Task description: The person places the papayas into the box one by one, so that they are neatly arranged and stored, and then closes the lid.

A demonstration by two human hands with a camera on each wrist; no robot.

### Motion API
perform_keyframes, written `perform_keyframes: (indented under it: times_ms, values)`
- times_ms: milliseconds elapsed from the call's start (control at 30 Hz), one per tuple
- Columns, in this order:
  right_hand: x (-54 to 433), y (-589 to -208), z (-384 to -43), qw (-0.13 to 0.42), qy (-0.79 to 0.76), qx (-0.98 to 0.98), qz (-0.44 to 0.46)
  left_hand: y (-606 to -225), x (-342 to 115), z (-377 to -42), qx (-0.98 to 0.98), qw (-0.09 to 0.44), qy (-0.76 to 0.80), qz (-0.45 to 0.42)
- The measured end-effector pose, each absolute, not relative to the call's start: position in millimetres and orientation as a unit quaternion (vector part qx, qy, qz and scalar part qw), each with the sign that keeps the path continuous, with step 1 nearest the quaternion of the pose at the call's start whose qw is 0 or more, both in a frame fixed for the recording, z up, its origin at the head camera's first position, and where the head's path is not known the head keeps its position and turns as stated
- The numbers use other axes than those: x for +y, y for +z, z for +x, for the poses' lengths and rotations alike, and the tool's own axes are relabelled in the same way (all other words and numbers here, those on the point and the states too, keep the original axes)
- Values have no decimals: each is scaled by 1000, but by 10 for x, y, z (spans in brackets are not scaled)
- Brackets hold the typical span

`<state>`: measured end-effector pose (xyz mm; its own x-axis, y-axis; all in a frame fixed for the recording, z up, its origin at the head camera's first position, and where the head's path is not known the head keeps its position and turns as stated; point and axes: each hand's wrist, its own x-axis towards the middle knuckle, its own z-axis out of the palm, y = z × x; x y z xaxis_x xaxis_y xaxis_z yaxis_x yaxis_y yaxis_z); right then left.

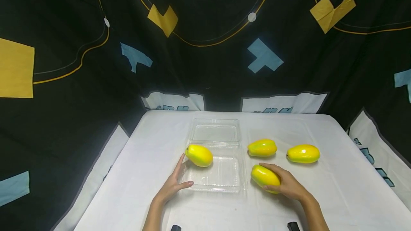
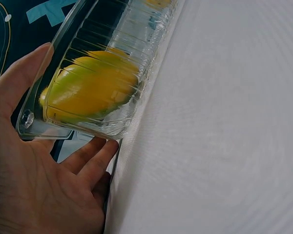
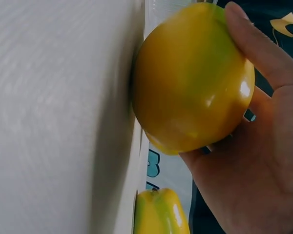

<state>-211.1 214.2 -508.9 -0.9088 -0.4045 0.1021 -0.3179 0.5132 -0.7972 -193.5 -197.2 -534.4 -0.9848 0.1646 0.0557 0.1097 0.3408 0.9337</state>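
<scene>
My right hand (image 1: 287, 182) grips a yellow-green papaya (image 1: 265, 177), low over the white table right of a clear plastic clamshell container (image 1: 225, 187). In the right wrist view, the thumb lies along the top of this papaya (image 3: 193, 78), with the other fingers mostly hidden behind it. At the container's near left corner rests my left hand (image 1: 174, 182), thumb and fingers spread along its edges. Its fingertips (image 2: 107, 150) touch the container wall in the left wrist view. Another papaya (image 1: 199, 155) lies inside the container's base, on the left side.
Two more papayas, one (image 1: 262, 148) just right of the container and one (image 1: 303, 153) farther right, lie on the white-covered table (image 1: 205, 211). The container's lid (image 1: 216, 132) is folded back, away from me. Black cloth (image 1: 205, 70) hangs behind the table.
</scene>
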Motion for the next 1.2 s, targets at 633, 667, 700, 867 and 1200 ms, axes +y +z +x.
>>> perform_keyframes:
  times_ms: [633,667,700,867,1200]
  values:
    - [1979,-4836,-2025,-42,-494,847,-195,-5364,-1976,-1956,823,15,560,88]
    - [1958,-4811,-2024,-52,-494,845,-198,-5368,-1978,-1957,823,16,561,87]
    - [1935,-4786,-2024,-63,-495,842,-203,-5369,-1980,-1957,823,17,562,87]
    - [1791,-4684,-2051,-110,-503,829,-219,-5368,-1985,-1948,821,19,563,89]
    - [1153,-4309,-1966,-149,-533,798,-240,-5346,-1983,-1935,820,25,565,87]
